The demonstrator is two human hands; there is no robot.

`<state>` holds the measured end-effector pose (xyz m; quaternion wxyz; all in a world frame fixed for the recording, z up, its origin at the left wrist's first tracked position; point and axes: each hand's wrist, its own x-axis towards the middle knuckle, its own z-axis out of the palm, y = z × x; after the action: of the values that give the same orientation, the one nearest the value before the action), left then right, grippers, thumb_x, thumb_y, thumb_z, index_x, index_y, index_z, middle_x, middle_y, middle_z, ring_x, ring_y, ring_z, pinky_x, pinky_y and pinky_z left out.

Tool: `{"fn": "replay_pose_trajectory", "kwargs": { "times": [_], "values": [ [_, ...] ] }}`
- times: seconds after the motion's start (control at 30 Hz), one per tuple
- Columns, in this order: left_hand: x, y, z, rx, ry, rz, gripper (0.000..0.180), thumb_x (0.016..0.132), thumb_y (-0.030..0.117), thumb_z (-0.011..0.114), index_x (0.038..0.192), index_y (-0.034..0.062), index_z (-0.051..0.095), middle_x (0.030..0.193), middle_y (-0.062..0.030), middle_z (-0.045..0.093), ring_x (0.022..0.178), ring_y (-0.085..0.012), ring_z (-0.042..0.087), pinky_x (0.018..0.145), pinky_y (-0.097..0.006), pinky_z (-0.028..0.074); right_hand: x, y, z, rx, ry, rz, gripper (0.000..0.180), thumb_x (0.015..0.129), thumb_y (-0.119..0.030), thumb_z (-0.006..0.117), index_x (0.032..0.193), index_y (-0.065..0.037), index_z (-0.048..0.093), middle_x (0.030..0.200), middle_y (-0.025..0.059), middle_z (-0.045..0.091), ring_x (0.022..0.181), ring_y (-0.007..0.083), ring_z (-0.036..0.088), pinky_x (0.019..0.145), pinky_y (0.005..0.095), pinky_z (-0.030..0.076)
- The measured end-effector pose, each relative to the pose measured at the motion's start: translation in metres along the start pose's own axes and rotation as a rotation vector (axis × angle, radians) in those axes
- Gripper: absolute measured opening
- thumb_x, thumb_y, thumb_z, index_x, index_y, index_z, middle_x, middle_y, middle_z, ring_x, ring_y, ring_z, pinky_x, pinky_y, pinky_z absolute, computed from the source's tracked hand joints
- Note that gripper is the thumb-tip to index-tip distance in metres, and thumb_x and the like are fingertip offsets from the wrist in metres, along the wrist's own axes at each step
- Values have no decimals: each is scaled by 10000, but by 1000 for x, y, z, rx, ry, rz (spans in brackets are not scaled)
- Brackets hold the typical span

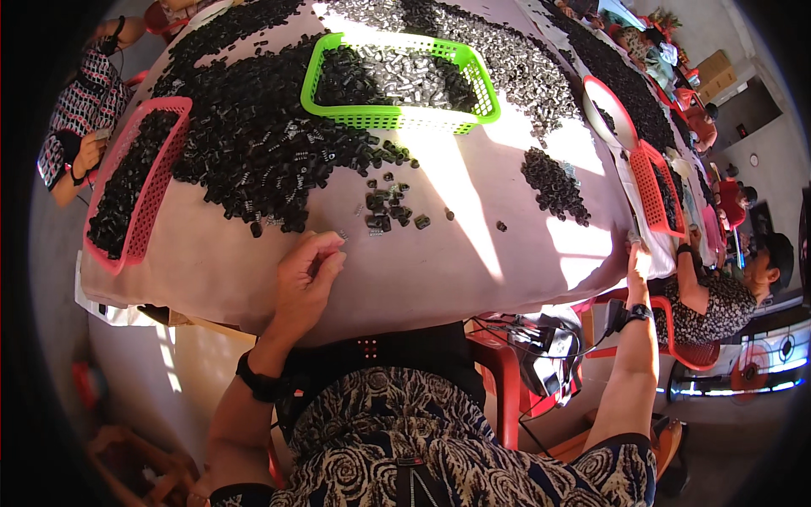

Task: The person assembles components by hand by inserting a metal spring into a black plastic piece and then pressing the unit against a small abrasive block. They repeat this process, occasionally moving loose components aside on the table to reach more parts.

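Note:
My left hand (307,275) is over the near edge of the table, its fingers curled in with the thumb against them. Whatever it may hold is too small to make out. Just beyond its fingertips are small metal springs (375,232) and a loose cluster of black plastic caps (389,203). Far to the right, my right hand (639,255) is at the table's right edge, near a red basket (657,190). Its fingers are drawn together, perhaps on a small piece, but the detail is lost. A large heap of black caps (253,152) with springs among them spreads beyond my left hand.
A green basket (397,117) full of black and shiny parts stands on the pink-covered table (422,279). At left is a pink basket (144,228) of black parts. A smaller pile (553,186) lies right. People sit on both sides; a red chair (503,380) is beside me.

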<state>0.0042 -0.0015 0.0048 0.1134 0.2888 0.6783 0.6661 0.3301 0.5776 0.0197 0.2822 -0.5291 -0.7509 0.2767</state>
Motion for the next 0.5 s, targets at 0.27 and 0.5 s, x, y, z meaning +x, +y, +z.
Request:
{"fn": "replay_pose_trajectory", "kwargs": {
  "times": [0.27,0.5],
  "values": [
    [2,-2,-1,21,-17,47,156,873,-34,566,1018,16,596,837,7,506,726,-59,490,656,-197,429,-89,-117,69,466,-303,-394,143,873,-16,559,998,-28,628,871,1,599,770,80,525,680,213,423],
    [1,-3,-1,28,-10,42,154,870,-28,574,1014,18,600,833,8,503,722,-56,487,653,-195,427,-191,-216,133,220,-474,-687,167,839,28,624,994,-35,634,875,21,628,774,112,557,689,237,461]
  ]
}}
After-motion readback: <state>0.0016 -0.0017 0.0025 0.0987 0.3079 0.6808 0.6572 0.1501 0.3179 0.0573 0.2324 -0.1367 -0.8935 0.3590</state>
